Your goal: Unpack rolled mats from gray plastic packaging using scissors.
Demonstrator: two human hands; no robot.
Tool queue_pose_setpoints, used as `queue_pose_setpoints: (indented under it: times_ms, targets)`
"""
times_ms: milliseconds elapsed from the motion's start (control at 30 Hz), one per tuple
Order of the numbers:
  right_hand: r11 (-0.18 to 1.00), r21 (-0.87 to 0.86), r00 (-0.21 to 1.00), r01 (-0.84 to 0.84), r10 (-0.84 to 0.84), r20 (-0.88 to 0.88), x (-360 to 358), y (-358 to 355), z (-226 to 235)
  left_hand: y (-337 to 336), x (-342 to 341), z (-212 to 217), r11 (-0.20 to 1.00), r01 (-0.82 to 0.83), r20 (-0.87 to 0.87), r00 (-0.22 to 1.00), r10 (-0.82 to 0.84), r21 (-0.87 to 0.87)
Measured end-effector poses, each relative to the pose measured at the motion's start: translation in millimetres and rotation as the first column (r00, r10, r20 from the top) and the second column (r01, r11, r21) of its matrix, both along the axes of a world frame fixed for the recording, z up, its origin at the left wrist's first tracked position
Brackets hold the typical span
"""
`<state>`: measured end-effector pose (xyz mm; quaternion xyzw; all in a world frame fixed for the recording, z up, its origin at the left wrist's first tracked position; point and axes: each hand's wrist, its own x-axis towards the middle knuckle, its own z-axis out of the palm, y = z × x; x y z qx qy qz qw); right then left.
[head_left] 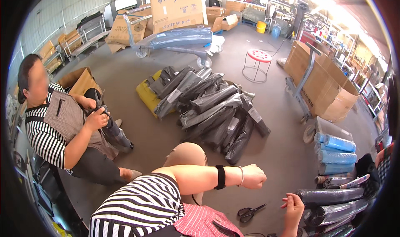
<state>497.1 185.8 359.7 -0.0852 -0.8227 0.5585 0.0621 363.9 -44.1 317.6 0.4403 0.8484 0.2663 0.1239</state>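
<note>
My left arm reaches across to the right, with a black band and a bracelet at the wrist. My left hand [252, 176] is closed with its fingers curled; whatever it may hold is hidden. My right hand [293, 208] is raised at the lower right, fingers loosely bent and apart, nothing seen in it. Between and below the hands lie black-handled scissors [246, 213]. Close to my right hand is a stack of rolls wrapped in black plastic [333, 196]. Beyond my left arm, a heap of black-wrapped rolls [216, 108] lies on the floor, partly over a yellow sack [148, 96].
At left a seated co-worker [62, 124] holds scissors and a dark roll [116, 133]. Blue rolls [337, 153] are stacked at right, near a large carton [321, 81] by a wheeled trolley [306, 70]. A red-topped stool [258, 56] and another cart [179, 49] stand farther back.
</note>
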Motion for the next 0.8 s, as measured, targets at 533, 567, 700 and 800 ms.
queue_pose_setpoints:
  times_ms: [533, 567, 700, 800]
  targets:
    - [0.975, 0.119, 0.979, -0.187, 0.176, 0.100, -4, -14, 17, 25, -1, -23, 0.908, 0.207, -0.257, 0.915, -0.311, -0.363]
    - [0.976, 0.112, 0.977, -0.189, 0.176, 0.117, -5, -15, 17, 24, 0, -24, 0.910, 0.210, -0.244, 0.920, -0.308, -0.359]
    - [0.960, 0.178, 0.970, -0.216, 0.189, 0.155, -7, -12, 15, 20, -1, -20, 0.892, 0.222, -0.177, 0.934, -0.311, -0.395]
    - [0.936, 0.241, 0.963, -0.256, 0.224, 0.152, -8, -8, 12, 17, 0, -17, 0.889, 0.212, -0.170, 0.938, -0.302, -0.407]
